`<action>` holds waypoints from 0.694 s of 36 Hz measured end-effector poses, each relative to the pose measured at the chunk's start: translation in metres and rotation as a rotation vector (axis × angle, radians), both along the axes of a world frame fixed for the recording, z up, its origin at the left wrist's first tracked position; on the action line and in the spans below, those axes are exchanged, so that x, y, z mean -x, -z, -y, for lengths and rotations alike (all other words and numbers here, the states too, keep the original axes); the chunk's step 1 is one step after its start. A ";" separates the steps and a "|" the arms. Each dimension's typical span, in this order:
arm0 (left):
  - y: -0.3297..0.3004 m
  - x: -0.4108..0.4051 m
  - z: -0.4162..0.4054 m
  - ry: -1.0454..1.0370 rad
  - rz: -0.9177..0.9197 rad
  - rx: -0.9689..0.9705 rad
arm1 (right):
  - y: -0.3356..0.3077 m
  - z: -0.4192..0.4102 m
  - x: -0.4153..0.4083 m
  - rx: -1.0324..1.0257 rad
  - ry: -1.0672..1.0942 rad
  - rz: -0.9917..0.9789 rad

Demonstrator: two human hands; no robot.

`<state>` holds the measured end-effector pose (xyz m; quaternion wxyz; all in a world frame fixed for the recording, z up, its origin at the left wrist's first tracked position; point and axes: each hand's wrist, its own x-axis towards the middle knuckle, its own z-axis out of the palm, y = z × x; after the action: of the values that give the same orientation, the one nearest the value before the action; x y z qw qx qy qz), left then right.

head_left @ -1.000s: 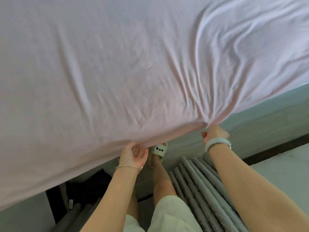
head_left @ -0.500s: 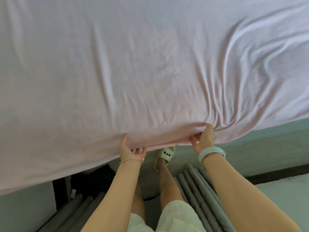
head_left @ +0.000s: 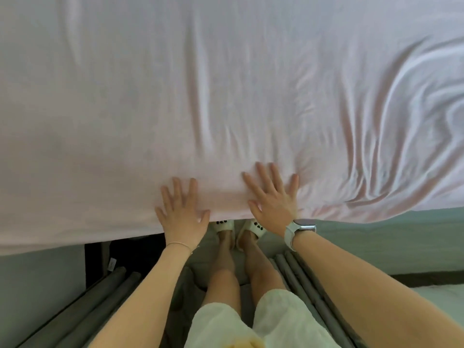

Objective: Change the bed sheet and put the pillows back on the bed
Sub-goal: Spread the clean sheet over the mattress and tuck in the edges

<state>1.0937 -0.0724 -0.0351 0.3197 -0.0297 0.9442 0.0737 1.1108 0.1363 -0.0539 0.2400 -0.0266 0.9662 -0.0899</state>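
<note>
At six o'clock from your head camera, your left hand (head_left: 182, 214) and right hand (head_left: 272, 197) press flat, fingers spread, on the near edge of the pink bed sheet (head_left: 226, 96) covering the bed above your slippers (head_left: 252, 226).

Left hand (head_left: 182, 214) and right hand (head_left: 272, 200) flat on pink sheet (head_left: 226, 96)

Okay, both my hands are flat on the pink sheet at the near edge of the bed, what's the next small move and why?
Probably sweep the right hand outward to the right, smoothing as it goes. The sheet looks fairly flat by the left hand, but deep folds bunch up toward the right side, and both palms already lie open on the fabric near the edge.
</note>
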 end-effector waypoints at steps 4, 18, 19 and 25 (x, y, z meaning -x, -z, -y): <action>-0.004 -0.031 0.015 -0.109 -0.114 -0.129 | -0.002 -0.005 -0.051 0.021 0.134 0.031; 0.001 -0.004 0.027 -2.086 -0.038 -1.284 | -0.015 0.025 -0.016 1.293 2.217 0.148; 0.002 -0.001 0.027 -2.098 -0.049 -1.302 | -0.014 0.022 -0.013 1.350 2.273 0.122; -0.004 0.006 0.037 -1.996 -0.012 -1.480 | -0.015 0.000 -0.007 1.590 2.255 0.015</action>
<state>1.0873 -0.1095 -0.0312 0.0595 -0.5468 0.2420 0.7993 1.1176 0.1360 -0.0388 -0.0362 0.6348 0.1529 -0.7565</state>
